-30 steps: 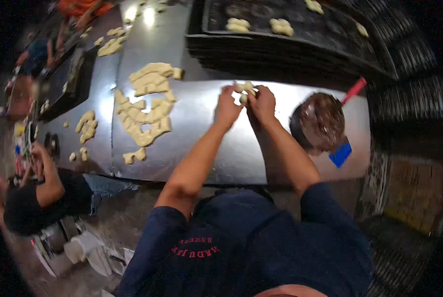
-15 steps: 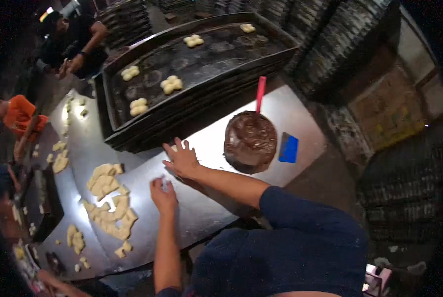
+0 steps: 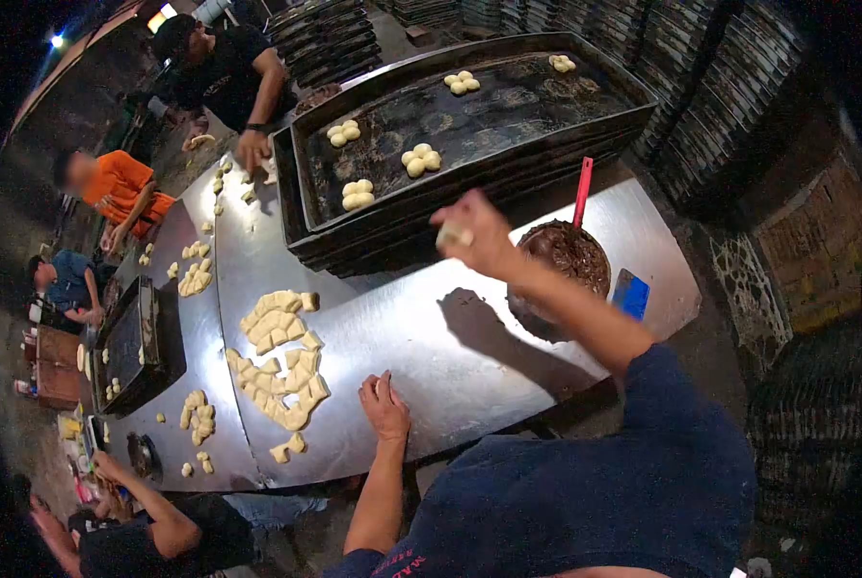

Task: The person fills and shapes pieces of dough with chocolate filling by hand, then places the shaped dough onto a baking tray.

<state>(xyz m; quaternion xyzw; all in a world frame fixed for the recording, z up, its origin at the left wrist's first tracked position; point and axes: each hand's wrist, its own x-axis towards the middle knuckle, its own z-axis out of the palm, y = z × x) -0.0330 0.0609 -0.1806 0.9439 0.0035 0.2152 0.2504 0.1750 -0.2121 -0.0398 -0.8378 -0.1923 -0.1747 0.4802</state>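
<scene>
My right hand (image 3: 477, 237) holds pale dough (image 3: 457, 233) beside the dark tray (image 3: 489, 125).
It's up at the tray's near edge, fingers closed round the dough. My left hand (image 3: 385, 410) is lower, nearer me than the tray, fingers partly curled; I can't tell if it holds anything. Five dough clusters (image 3: 421, 160) sit inside the tray.

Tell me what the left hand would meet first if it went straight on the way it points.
The left hand would cross bare table, then probably meet the near side of the tray stack; its height above the metal is hard to judge.
</scene>
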